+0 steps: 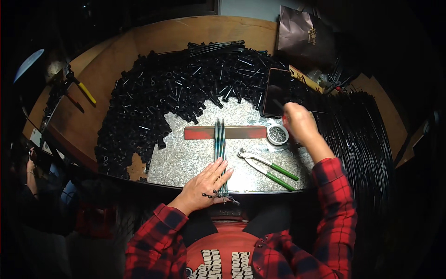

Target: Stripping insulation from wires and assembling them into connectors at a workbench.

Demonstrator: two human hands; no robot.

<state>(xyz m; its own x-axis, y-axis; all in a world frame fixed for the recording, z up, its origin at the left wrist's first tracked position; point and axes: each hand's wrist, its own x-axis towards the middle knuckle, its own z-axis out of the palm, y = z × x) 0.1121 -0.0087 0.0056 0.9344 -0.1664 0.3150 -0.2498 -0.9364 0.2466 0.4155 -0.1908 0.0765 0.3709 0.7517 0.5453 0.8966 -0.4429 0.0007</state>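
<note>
A narrow row of thin dark metal rods (220, 146) lies across a red-brown bar (200, 133) on the speckled board. My left hand (204, 183) presses on the rods near the board's front edge, fingers stretched over them and thumb low beside them. Small black knobbed ends stick out by that hand. My right hand (299, 121) is raised beside the phone (276, 90), slightly blurred and closed around something with a dark end and a bit of red. Just below it stands a round white tub (278, 135) of small metal pieces. Green-handled pincers (269, 169) lie to the rods' right.
Black tubular parts (153, 97) form a large heap behind and left of the board (176, 162). Long dark rods (357, 139) lie bundled at right. Yellow-handled pliers (86, 92) rest by the left wooden wall. A paper bag (305, 35) stands at back right.
</note>
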